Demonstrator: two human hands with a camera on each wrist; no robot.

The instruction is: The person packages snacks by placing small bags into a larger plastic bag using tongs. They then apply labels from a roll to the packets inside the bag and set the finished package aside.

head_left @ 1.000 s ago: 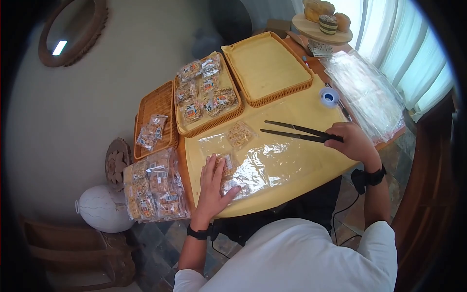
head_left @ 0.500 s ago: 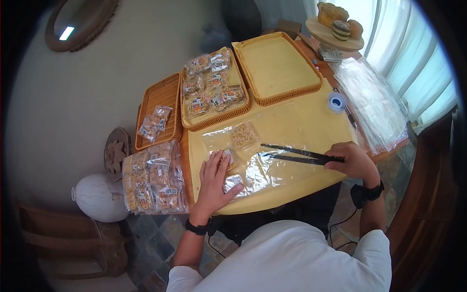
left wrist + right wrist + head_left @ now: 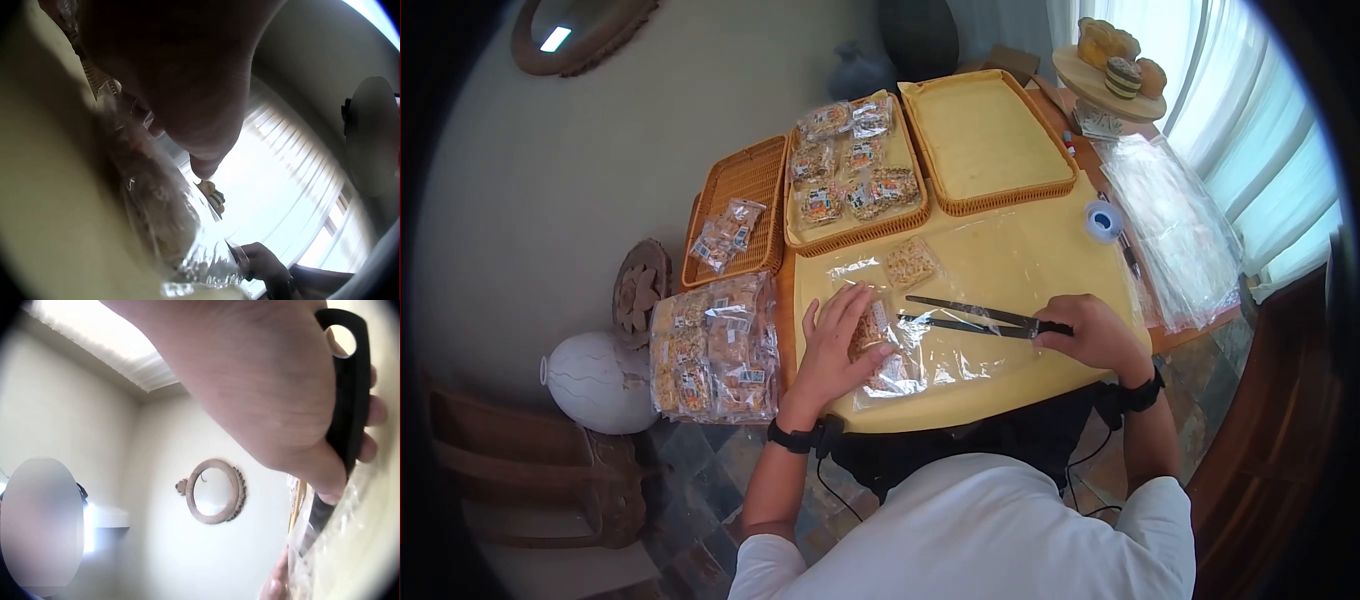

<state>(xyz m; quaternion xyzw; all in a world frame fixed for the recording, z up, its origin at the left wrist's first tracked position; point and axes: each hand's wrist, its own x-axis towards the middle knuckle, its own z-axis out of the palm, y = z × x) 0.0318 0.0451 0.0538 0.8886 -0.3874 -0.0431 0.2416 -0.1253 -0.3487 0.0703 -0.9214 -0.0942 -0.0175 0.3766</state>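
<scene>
A wide clear plastic bag point(image 3: 980, 250) lies flat on the yellow cloth, with square packs of snack in its left part. One pack point(image 3: 910, 262) shows at the far side. My left hand point(image 3: 837, 340) rests over a nearer pack point(image 3: 870, 328), fingers fairly straight and thumb out to the right. Another pack point(image 3: 892, 376) lies below its thumb. With my right hand point(image 3: 1090, 335) I grip long black tongs point(image 3: 1000, 318), their two arms spread in a narrow V toward the packs. In the right wrist view, clear film point(image 3: 340, 519) overlaps the tongs' lower part.
A wicker tray point(image 3: 855, 215) of packed snacks and a cloth-lined tray point(image 3: 1000, 140) stand behind. At left are a basket point(image 3: 745, 170) and bulging snack bags point(image 3: 710, 345). A tape roll point(image 3: 1103, 220), stacked clear bags point(image 3: 1165, 230) and a bread stand point(image 3: 1105, 85) are at right.
My right hand has moved left, bringing the tongs' tips deeper toward the packs. The left hand stays over the nearer pack. The head view has shifted slightly.
</scene>
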